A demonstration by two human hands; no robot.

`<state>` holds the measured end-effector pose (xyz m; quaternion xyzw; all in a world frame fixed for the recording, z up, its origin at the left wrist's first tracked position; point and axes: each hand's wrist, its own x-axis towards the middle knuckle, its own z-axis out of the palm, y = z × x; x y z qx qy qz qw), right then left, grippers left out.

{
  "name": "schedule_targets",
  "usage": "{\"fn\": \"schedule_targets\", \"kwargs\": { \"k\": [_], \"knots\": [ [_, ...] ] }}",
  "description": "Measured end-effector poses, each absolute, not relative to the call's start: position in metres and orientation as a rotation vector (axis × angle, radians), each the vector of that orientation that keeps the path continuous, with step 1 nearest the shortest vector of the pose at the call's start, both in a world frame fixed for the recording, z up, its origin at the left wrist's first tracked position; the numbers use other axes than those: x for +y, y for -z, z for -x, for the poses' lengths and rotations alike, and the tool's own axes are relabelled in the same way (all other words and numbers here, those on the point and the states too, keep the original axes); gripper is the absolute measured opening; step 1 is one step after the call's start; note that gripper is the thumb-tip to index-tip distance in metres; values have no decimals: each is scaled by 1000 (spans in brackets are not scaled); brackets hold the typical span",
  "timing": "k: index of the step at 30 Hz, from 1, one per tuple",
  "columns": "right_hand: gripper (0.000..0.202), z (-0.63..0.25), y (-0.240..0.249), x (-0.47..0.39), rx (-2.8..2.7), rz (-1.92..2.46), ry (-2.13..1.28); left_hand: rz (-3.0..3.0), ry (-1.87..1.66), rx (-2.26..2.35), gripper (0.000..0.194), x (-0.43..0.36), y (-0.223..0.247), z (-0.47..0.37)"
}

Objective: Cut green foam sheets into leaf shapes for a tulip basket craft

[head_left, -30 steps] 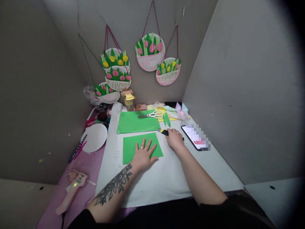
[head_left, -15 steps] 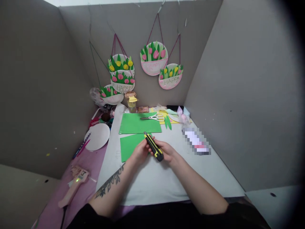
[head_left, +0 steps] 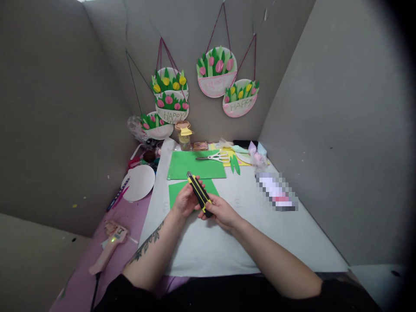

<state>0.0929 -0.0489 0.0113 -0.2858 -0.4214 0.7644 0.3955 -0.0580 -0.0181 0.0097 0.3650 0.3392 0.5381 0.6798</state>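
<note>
Left hand (head_left: 185, 201), right hand (head_left: 224, 212): both grips wrapped round cutter (head_left: 199, 193) | cutter: above counter (head_left: 260, 242), well in from front edge, partly over green sheet (head_left: 177, 189) | risk: slack grip could drop it, nicking green sheet or fingers; blade exposure unclear.

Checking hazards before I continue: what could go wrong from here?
The left hand is near the metal tip of the utility knife; if any blade is exposed, which I can't tell, a slip could cut that hand. The right hand holds the rear end; a loose grip could drop the knife onto the nearer green sheet.
</note>
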Motion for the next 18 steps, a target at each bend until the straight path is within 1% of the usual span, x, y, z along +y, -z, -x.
{"fn": "schedule_targets", "kwargs": {
  "k": [5,7,12,15,18],
  "knots": [
    [71,-92,-4,-46,-1084,749,-1914,-811,-1178,711,56,-25,-12,52],
    [75,-94,-1,-44,-1075,792,-1906,-817,-1178,699,56,-29,-12,49],
    [72,-101,7,-39,-1075,940,-1944,-883,-1122,704,60,-35,-7,42],
    [66,-101,5,-37,-1087,917,-1955,-988,-1062,736,62,-32,-9,43],
    [56,-103,0,-32,-1062,876,-1876,-1305,-1029,978,49,-26,-18,60]
  ]
}}
